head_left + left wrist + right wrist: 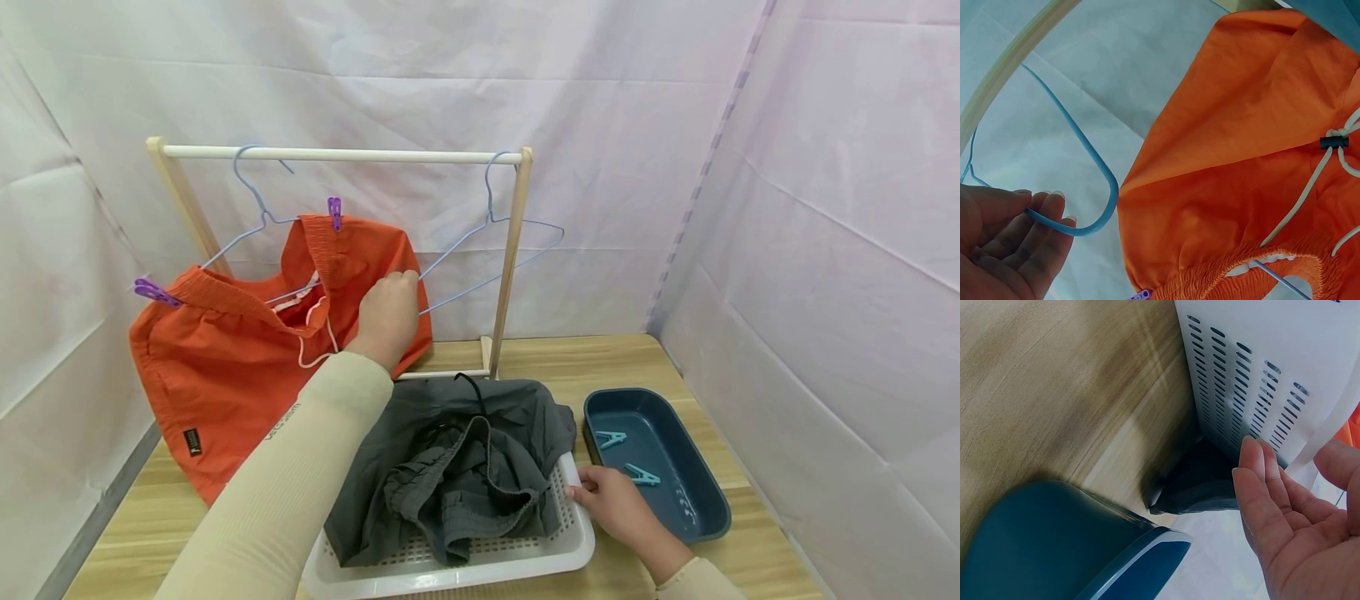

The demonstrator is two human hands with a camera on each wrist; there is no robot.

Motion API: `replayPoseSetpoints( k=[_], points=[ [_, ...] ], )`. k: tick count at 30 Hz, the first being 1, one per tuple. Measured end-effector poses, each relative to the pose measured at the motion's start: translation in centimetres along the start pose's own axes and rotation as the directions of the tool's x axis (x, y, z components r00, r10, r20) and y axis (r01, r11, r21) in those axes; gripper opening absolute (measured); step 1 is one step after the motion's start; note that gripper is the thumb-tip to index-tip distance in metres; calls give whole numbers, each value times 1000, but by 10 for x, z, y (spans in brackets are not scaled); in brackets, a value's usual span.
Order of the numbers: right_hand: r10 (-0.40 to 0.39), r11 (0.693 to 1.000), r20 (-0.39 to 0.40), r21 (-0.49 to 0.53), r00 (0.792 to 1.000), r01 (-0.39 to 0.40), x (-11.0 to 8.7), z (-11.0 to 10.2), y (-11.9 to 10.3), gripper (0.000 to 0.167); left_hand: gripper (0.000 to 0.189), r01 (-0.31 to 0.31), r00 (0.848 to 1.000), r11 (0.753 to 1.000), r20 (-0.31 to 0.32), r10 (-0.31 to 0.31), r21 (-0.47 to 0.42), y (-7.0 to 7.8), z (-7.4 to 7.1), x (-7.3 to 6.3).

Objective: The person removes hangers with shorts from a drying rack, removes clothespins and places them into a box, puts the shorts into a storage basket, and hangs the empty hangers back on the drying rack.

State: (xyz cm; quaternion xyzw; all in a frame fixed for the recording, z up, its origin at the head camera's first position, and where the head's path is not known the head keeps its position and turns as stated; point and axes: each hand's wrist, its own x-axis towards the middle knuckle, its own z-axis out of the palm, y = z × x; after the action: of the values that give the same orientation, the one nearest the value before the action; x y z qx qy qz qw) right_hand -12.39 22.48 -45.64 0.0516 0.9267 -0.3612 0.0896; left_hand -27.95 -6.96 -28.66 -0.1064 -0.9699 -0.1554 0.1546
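Note:
My left hand [388, 317] pinches the lower corner of a light-blue clothes hanger [1114, 187], which hooks on the right end of the rack's bar. Orange drawstring shorts [225, 350] hang just left of that hand from another blue hanger [262, 208], with purple clothespins [334, 213] at the waistband. At the white basket [573, 542], my right hand [617, 504] grips the right rim, its fingers along the slotted outer wall and thumb over the edge. A crumpled dark-grey garment with an elastic waistband [480, 492] lies in the basket and spills over its back.
The drying rack [345, 155] stands behind the basket, with wooden uprights. To the right of my right hand is a dark-blue tray [693, 467] with teal clothespins [642, 475] in it. White sheeting encloses the wooden table [592, 358] at the back and sides.

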Motion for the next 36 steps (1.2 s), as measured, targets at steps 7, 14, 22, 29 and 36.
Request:
replayPoseSetpoints(
  k=[7,14,22,29,36],
  points=[
    [-2,1000,-4,-4,1000,2,-1,0,-1,30,17,-16,1000,1000,-8,16,-26,-2,2,0],
    [0,1000,-9,2,1000,0,-1,1,0,30,20,-23,1000,999,-5,23,-49,-5,4,-3],
    [3,1000,-10,7,1000,-3,-1,0,-1,31,21,-58,998,995,-39,55,-76,-15,-1,-16],
    [3,1000,-2,-11,1000,-3,-1,-3,1,34,44,-71,997,993,-12,70,-92,-28,-7,-35],
    [-18,999,1,-33,1000,18,0,-3,2,37,46,-66,998,994,-26,64,-82,-40,-11,-56]
  ],
)
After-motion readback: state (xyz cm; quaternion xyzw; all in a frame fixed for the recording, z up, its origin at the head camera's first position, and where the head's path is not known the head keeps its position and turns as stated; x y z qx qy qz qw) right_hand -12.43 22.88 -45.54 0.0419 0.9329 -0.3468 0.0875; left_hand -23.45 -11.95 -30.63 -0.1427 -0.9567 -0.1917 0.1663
